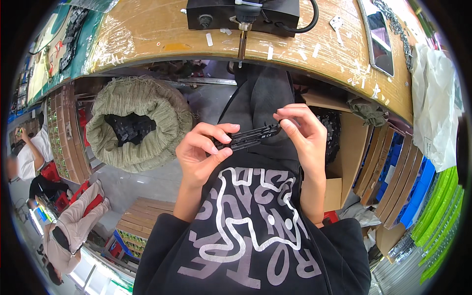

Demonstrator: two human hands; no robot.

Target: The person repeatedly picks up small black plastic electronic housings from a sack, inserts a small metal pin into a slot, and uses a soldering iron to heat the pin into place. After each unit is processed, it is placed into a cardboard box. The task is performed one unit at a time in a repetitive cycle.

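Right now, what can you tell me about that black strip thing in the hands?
The black strip is a long, thin piece that looks like moulded plastic, with small ridges and notches along it. It lies nearly level, tilted up a little toward its right end, in front of the dark printed sweatshirt. The left hand pinches its left end and the right hand pinches its right end. Its finer details are too small to make out.
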